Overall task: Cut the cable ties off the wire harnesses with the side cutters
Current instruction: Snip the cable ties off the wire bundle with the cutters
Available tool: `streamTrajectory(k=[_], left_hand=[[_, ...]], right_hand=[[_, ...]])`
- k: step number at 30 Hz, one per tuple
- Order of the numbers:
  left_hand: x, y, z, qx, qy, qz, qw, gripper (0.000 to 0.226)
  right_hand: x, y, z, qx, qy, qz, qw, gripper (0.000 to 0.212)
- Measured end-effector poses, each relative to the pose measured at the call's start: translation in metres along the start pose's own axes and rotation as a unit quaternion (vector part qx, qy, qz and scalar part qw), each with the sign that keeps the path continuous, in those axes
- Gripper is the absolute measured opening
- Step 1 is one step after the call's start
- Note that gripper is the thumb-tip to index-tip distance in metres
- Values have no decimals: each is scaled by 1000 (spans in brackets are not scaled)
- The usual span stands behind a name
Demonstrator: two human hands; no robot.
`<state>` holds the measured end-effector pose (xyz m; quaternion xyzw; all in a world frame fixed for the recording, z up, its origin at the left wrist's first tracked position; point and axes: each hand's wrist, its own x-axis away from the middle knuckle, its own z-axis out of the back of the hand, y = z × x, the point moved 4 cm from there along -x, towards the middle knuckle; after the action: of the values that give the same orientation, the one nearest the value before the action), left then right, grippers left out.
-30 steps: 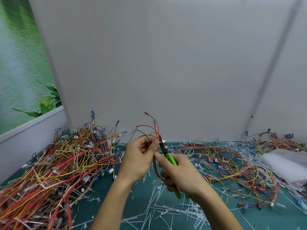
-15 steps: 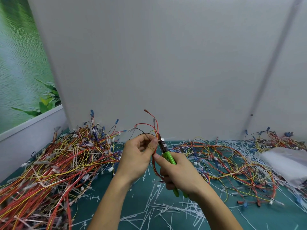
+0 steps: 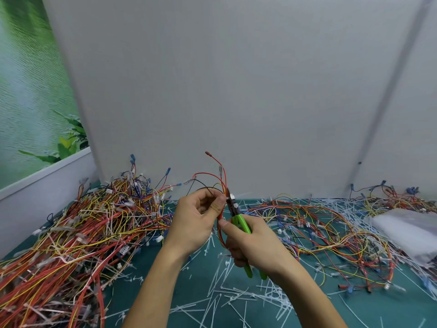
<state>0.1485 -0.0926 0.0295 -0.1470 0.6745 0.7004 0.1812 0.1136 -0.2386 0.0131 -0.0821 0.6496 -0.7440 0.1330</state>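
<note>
No writing I can read anywhere: nothing legible on the tool or the connectors. I'm looking at the wire harness point(image 3: 221, 185) held up in the middle of the view, a thin bundle of red, yellow and black leads fanning upward, one red lead ending in a small terminal at the top. A white cable tie point(image 3: 233, 197) sits on the bundle right at the nose of the side cutters point(image 3: 238, 218), green handles, dark head; I can't tell whether the blades are touching it. The left hand point(image 3: 195, 224) is pinching the bundle between thumb and forefinger, the other fingers curled in, palm turned toward the right. The right hand point(image 3: 254, 245) is wrapped around the green handles, thumb stretched forward along the tool, squeezing them close together, handle ends poking out below the palm. Both hands nearly touch, raised above the green surface point(image 3: 196, 294).

To the left, a big heap of harnesses point(image 3: 82, 228), red, yellow and blue, with white ties on them. To the right, a looser spread of harnesses point(image 3: 331, 230). Cut tie pieces point(image 3: 236, 294) litter the surface beneath the forearms. A clear plastic bag point(image 3: 406, 230) lies at far right. Grey wall panels point(image 3: 236, 91) stand behind.
</note>
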Motion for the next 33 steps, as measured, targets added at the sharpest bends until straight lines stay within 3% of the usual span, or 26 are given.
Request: streamTrajectory(k=[7,15,21,28,33], left_hand=[[0,-3,3,-4,-1,9,1000,14],[0,-4,2,-5,-3,11,1000,14],[-1,-5,1,-25,-4,9,1000,17],[-1,-6,2,-35,-15,11,999,4],[-2,-6,5,-66,-23,6,998,6]], right_hand=[[-4,7,5,86,53,10,995,32],[-3,6,-5,19,-8,12,1000,30],[1,6,3,4,12,-31,999,29],[2,0,-6,-28,-43,-38,998,30],[4,2,1,-14,-15,-66,998,28]])
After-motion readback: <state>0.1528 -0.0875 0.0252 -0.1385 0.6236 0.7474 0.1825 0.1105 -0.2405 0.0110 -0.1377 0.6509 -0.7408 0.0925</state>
